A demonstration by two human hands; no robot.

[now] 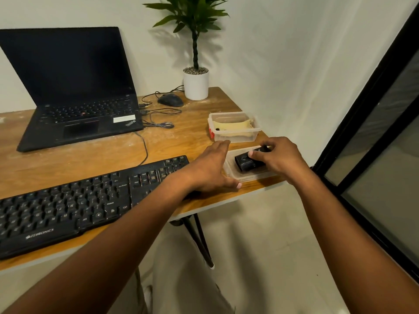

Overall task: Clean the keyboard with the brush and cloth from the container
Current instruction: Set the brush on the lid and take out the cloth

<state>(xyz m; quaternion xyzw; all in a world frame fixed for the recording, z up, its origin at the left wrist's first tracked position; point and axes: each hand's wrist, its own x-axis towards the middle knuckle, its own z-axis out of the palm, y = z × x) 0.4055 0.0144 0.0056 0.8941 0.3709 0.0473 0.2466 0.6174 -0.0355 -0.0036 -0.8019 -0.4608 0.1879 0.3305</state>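
On the bench, the right hand (pixel 280 158) grips the black brush (pixel 246 161) over a clear lid (pixel 249 176) at the keyboard's (pixel 74 200) three o'clock, the left hand (pixel 212 169) flat and open beside it, the cloth-filled container (pixel 234 128) just beyond at twelve.

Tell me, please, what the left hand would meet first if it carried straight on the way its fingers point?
Probably the clear plastic container with the yellow cloth inside: the left hand lies flat with its fingers aimed at that container's near wall, though depth is hard to judge.
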